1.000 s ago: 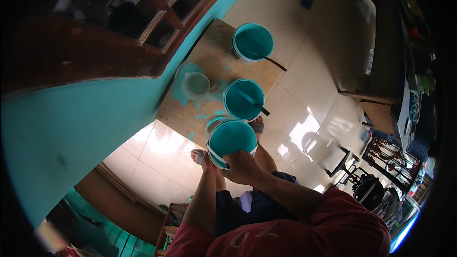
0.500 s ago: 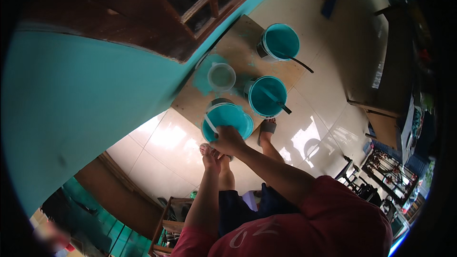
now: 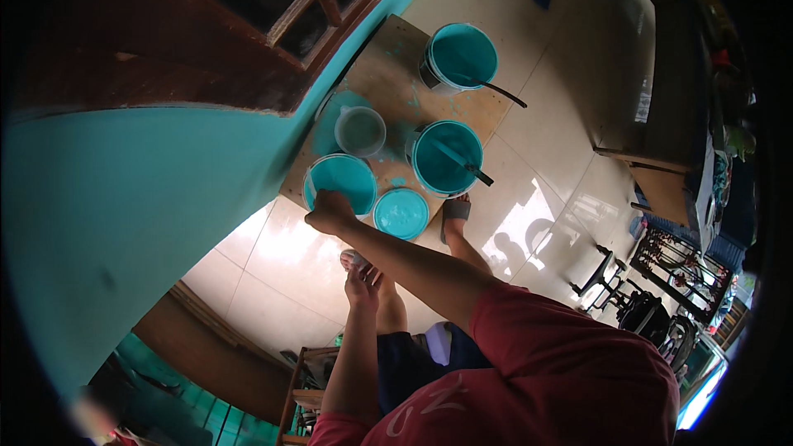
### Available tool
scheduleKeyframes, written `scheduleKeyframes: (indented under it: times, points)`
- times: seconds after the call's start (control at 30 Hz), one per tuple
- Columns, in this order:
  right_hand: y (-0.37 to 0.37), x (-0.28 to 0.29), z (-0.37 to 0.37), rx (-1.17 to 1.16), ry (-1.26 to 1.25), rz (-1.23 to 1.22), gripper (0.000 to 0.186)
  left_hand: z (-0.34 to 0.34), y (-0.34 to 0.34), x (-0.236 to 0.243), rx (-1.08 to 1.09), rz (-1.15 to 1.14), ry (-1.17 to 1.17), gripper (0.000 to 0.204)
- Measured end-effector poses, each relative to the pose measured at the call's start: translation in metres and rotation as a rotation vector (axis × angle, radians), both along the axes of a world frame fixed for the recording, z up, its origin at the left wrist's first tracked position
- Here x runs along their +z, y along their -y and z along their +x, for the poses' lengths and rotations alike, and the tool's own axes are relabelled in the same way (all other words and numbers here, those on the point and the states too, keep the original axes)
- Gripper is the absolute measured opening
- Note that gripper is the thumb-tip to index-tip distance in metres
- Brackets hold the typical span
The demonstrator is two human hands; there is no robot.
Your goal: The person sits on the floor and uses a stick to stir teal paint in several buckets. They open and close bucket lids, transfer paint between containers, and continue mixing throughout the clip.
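My right hand (image 3: pixel 331 212) is closed on the near rim of a bucket of teal paint (image 3: pixel 345 182), which is on a paint-stained board (image 3: pixel 401 49) by the wall. Beside the bucket lies a round teal lid (image 3: pixel 401 214). My left hand (image 3: pixel 363 284) is lower down, above my foot, its fingers apart and nothing visible in them. A second teal paint bucket (image 3: pixel 438 163) has a flat stirring tool (image 3: pixel 462 162) resting across it. The far paint bucket (image 3: pixel 462 56) holds a tool with a dark handle (image 3: pixel 508 95). Behind the near bucket sits a translucent plastic container (image 3: pixel 360 131).
A teal wall (image 3: pixel 165 215) with a brown window frame (image 3: pixel 289 87) runs along the left. My feet in grey sandals are close to the board's near edge on the tiled floor (image 3: pixel 273 289). A small wooden rack (image 3: pixel 306 396) is at lower left, and dark furniture (image 3: pixel 661 116) at right.
My right hand has moved left and farther away with the bucket, uncovering the teal lid. My left hand stays low, its fingers spread more. The view has shifted slightly.
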State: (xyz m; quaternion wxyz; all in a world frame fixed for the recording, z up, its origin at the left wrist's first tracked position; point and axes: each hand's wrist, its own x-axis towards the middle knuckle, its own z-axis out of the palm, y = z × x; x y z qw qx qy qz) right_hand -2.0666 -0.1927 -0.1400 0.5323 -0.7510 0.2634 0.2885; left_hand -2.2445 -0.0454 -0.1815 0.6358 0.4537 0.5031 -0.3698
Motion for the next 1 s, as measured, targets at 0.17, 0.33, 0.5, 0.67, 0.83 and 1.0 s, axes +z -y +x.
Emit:
scheduleKeyframes:
  times: [0.17,0.33,0.5,0.67,0.83,1.0]
  points:
    - [-0.01,-0.015,-0.059,-0.118,0.404,-0.07,0.042,-0.002,0.024,0.013,-0.166,0.094,-0.018,0.036]
    - [0.069,-0.084,-0.225,-0.363,0.105,-0.152,0.02,0.003,0.052,0.003,-0.384,-0.043,0.024,0.041]
    - [0.202,-0.097,-0.316,-1.195,-0.339,-0.055,0.029,0.033,0.116,-0.036,-0.567,-0.103,0.073,0.05]
    - [0.226,-0.083,-0.24,-1.111,-0.141,-0.245,0.048,0.061,0.196,-0.067,-0.836,0.031,0.355,0.065]
    - [0.228,-0.069,-0.177,-0.897,0.434,-0.585,0.019,0.069,0.219,-0.069,-0.959,0.094,0.371,0.048]
    - [0.224,-0.079,-0.148,-0.608,0.566,-0.658,0.012,0.059,0.218,-0.073,-0.966,0.127,0.388,0.037]
